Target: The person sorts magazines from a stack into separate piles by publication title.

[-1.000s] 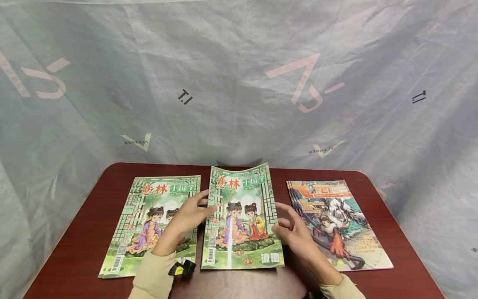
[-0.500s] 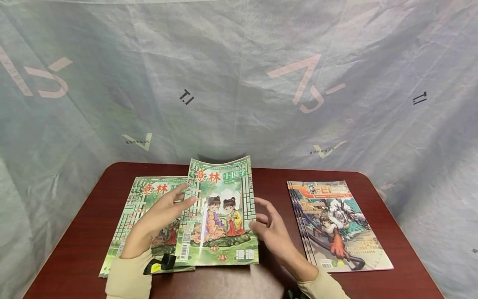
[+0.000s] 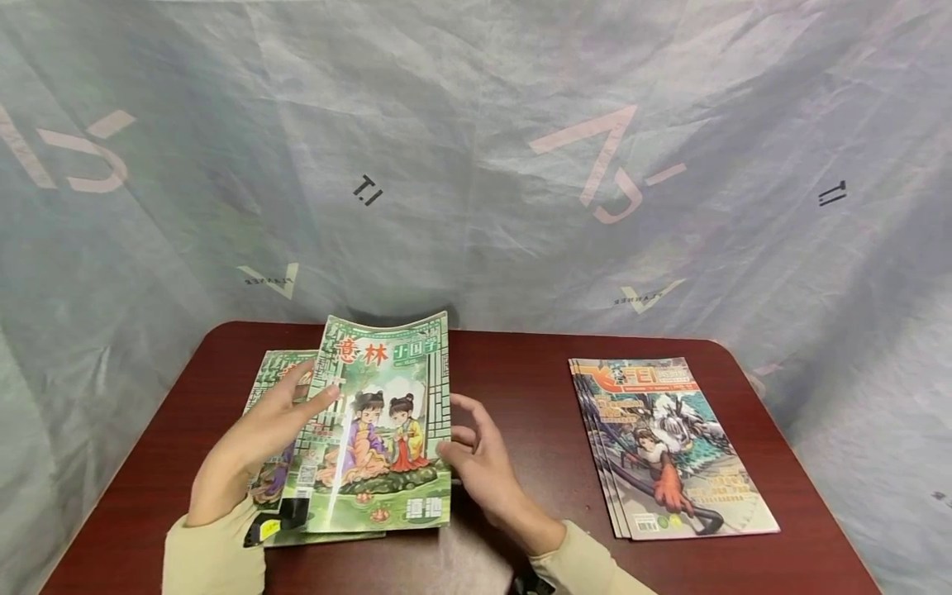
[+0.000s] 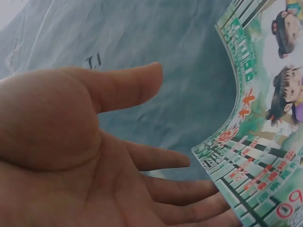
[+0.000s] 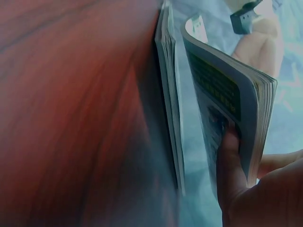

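A green magazine (image 3: pixel 379 430) with two cartoon girls on its cover is held raised and slightly bowed, overlapping a pile of like magazines (image 3: pixel 278 372) on the left. My right hand (image 3: pixel 483 479) pinches its right edge; in the right wrist view, a finger (image 5: pixel 230 161) lies against the back cover. My left hand (image 3: pixel 256 438) is at its left edge, fingers extended and partly hidden behind it. The left wrist view has the left thumb (image 4: pixel 128 85) standing away from the cover. From the side, a gap separates the held magazine (image 5: pixel 227 94) from the pile (image 5: pixel 170 94) on the table.
Several overlapping comic magazines (image 3: pixel 669 454) with a red-gloved figure lie on the right of the dark red table (image 3: pixel 535 413). A grey printed cloth (image 3: pixel 476 207) hangs behind the table's back edge.
Both hands have moved left with the held green magazine, from the table's middle to over the left pile, now covering much of it. The right-hand magazines have stayed put.
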{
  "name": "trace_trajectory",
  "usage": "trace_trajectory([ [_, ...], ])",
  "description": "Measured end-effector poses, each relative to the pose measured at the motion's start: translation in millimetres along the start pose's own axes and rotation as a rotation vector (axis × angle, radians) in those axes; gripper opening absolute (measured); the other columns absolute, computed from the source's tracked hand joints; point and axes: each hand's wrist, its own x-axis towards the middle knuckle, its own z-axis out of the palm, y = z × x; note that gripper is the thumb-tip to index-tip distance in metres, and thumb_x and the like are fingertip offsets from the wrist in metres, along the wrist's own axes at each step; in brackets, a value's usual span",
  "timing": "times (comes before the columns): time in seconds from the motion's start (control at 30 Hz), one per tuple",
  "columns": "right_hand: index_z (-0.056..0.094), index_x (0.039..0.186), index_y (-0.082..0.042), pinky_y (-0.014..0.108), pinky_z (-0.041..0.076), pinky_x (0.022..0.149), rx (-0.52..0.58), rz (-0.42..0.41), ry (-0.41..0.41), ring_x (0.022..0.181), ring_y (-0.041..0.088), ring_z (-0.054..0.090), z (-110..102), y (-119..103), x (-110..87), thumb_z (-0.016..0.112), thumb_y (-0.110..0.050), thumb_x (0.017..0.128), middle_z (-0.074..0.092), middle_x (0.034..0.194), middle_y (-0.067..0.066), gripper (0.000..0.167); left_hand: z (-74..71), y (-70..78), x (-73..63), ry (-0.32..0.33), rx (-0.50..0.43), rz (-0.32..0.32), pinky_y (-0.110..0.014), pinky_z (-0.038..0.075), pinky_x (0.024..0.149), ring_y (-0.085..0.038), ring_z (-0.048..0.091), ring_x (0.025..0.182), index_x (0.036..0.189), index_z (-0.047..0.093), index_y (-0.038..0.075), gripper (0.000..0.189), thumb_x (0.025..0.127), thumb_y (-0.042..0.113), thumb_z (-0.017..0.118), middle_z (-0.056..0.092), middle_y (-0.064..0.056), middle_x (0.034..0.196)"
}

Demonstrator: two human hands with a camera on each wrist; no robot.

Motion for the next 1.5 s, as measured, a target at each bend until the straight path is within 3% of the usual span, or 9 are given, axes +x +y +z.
trace_trajectory([
  [0.3,0.048,0.161,-0.006,0.024,0.057,0.078,0.054,0.032,0.003,0.088,0.016,0.07,41,6,7.7,0.066,0.012,0.098,0.076,0.108,0.023,0.068,-22.3,-16.8,-5.3,0.088,0.049,-0.066,-0.081,0.036,0.117,-0.068,0.017,0.157,0.172,-0.012,-0.008,0.094,0.12,0.045,0.046,0.005,-0.048,0.172],
  [0.5,0.051,0.16,-0.008,0.026,0.056,0.078,0.052,0.051,0.012,0.09,0.019,0.07,56,10,13.9,0.069,0.01,0.096,0.074,0.107,0.019,0.068,-28.2,-23.7,-4.0,0.127,0.004,-0.111,-0.08,0.03,0.121,-0.067,0.012,0.159,0.171,-0.016,-0.007,0.095,0.12,0.045,0.045,0.0,-0.047,0.173],
  [0.63,0.051,0.159,-0.006,0.028,0.056,0.079,0.054,0.055,0.022,0.094,0.02,0.07,60,15,16.8,0.07,0.01,0.095,0.075,0.11,0.019,0.068,-29.3,-29.4,-0.4,0.12,-0.026,-0.146,-0.08,0.028,0.123,-0.066,0.011,0.16,0.171,-0.018,-0.005,0.095,0.12,0.047,0.044,-0.001,-0.046,0.174],
  [0.9,0.052,0.157,-0.001,0.028,0.057,0.08,0.073,0.071,0.035,0.099,0.022,0.072,58,26,20.8,0.07,0.012,0.094,0.076,0.114,0.025,0.067,-25.8,-37.6,8.1,0.101,0.015,-0.173,-0.079,0.031,0.122,-0.066,0.016,0.158,0.17,-0.016,-0.011,0.094,0.121,0.045,0.042,0.005,-0.051,0.17],
  [1.2,0.045,0.16,0.001,0.028,0.052,0.066,0.078,0.12,0.012,0.08,0.015,0.066,56,25,21.1,0.069,0.008,0.095,0.072,0.099,0.013,0.069,-23.4,-43.5,10.1,0.097,0.053,-0.202,-0.079,0.032,0.121,-0.068,0.019,0.156,0.17,-0.012,-0.012,0.093,0.121,0.046,0.041,0.007,-0.051,0.17],
  [1.5,0.044,0.158,0.008,0.025,0.052,0.067,0.006,0.102,-0.002,0.082,0.015,0.056,56,24,21.9,0.061,0.018,0.084,0.059,0.104,0.014,0.076,-21.8,-49.3,12.1,0.082,0.148,-0.222,-0.081,0.032,0.119,-0.071,0.02,0.153,0.17,-0.004,-0.015,0.091,0.12,0.048,0.041,0.006,-0.05,0.17],
])
